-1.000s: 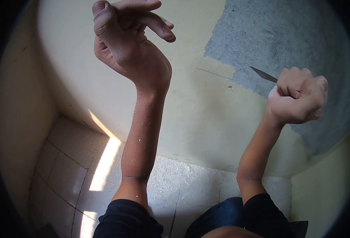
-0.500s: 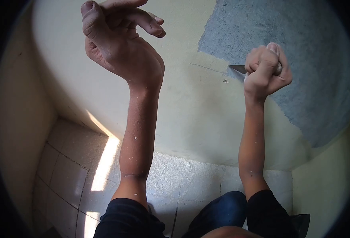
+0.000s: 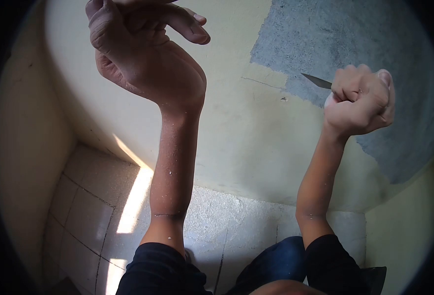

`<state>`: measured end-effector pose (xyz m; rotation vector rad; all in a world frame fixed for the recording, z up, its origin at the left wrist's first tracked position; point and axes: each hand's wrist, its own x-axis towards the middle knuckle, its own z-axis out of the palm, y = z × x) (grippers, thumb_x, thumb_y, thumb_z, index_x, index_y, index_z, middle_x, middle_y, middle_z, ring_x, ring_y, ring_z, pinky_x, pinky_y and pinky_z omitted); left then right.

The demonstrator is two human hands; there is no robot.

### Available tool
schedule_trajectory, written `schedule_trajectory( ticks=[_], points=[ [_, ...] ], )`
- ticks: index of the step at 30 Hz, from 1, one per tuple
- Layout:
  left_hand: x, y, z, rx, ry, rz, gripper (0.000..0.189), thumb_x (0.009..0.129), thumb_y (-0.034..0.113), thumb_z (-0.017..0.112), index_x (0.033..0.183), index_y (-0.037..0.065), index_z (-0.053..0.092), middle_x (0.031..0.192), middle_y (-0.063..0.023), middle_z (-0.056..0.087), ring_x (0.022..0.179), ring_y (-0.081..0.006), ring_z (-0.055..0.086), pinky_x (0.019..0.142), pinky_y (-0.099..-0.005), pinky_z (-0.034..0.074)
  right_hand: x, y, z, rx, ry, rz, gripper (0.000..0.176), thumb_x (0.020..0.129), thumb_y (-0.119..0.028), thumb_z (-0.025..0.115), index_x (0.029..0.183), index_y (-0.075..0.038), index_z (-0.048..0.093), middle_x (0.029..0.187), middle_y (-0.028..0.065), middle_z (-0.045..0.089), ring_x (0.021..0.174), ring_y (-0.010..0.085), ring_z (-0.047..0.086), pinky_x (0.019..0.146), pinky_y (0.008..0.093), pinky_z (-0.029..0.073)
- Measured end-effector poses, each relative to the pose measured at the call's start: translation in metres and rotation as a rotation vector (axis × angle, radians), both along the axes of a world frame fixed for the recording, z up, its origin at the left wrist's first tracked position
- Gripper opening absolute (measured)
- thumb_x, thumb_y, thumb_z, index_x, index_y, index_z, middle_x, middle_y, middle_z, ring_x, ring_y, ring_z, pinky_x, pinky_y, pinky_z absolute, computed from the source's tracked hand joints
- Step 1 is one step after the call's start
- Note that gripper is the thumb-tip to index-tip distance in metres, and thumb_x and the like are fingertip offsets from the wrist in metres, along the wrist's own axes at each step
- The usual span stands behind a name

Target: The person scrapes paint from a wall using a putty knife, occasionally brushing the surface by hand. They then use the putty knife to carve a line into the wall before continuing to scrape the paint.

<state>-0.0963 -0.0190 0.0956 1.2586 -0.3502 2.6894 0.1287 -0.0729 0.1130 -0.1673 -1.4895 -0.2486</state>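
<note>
A knife is at the right of the scene, its narrow, pointed blade aimed left and tilted slightly up, in front of the lower left part of a grey bare patch. The right hand is clenched around it, hiding the handle; whether the tip touches the surface cannot be told.

The patch spreads over the far right of a pale yellow wall, with ragged edges where the paint ends. A thin crack runs through the paint just left of the patch, and a small chip mark lies below it, near the patch's edge. A soft shadow falls on the paint lower down.

The left hand is raised at the far left, fingers apart and loosely bent, grasping nothing that shows; its top is cut off, and whether it touches the wall cannot be told. Pale specks dot the left forearm.

Nearer, a tiled floor with dark joints meets the wall, and a bright strip of sunlight crosses it on the left. Closest are dark short sleeves and a dark blue trouser leg.
</note>
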Motion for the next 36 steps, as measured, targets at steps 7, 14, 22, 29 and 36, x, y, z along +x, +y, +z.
schedule_trajectory(
  ticks=[7,14,22,29,36],
  points=[
    [-0.007,0.004,0.001,0.066,0.004,-0.022,0.059,0.11,0.035,0.026,0.087,0.001,0.069,0.049,-0.005,0.046,0.041,-0.0168,0.044,0.054,-0.0376,0.054,0.004,0.0,-0.018,-0.075,0.035,0.005,0.039,0.1,-0.007,0.043,0.061,-0.008,0.036,0.047,-0.0021,0.037,0.042,0.0046,0.032,0.04,0.0253,0.024],
    [-0.004,0.008,0.001,0.071,-0.008,-0.035,0.059,0.109,0.033,0.026,0.086,0.001,0.07,0.048,-0.0056,0.048,0.041,-0.0161,0.045,0.051,-0.037,0.053,-0.002,0.023,-0.016,-0.022,0.015,-0.1,0.04,0.099,-0.006,0.046,0.06,-0.007,0.039,0.047,-0.0026,0.035,0.04,0.0039,0.03,0.038,0.0252,0.021],
    [-0.006,0.01,0.001,0.066,0.006,-0.014,0.058,0.109,0.033,0.027,0.086,0.001,0.07,0.049,-0.0058,0.048,0.041,-0.0169,0.047,0.052,-0.0384,0.053,-0.001,0.03,-0.011,0.019,-0.043,-0.099,0.038,0.095,0.0,0.048,0.059,-0.006,0.04,0.047,-0.0018,0.042,0.04,0.0043,0.034,0.041,0.0241,0.025],
    [-0.008,0.007,-0.002,0.045,0.016,0.019,0.06,0.108,0.034,0.026,0.087,0.001,0.07,0.049,-0.0057,0.048,0.042,-0.0174,0.047,0.053,-0.0391,0.053,0.001,0.037,-0.011,0.049,-0.014,-0.107,0.037,0.096,-0.002,0.047,0.06,-0.008,0.041,0.047,-0.002,0.04,0.04,0.0039,0.035,0.039,0.0238,0.024],
    [-0.009,0.004,-0.003,0.066,0.041,0.018,0.06,0.108,0.035,0.026,0.088,0.001,0.071,0.05,-0.0057,0.049,0.043,-0.0175,0.048,0.054,-0.0393,0.053,-0.006,-0.006,0.018,0.044,-0.034,0.064,0.042,0.099,-0.004,0.044,0.058,-0.008,0.036,0.048,-0.0037,0.035,0.039,0.0031,0.028,0.038,0.0244,0.02]
  ],
)
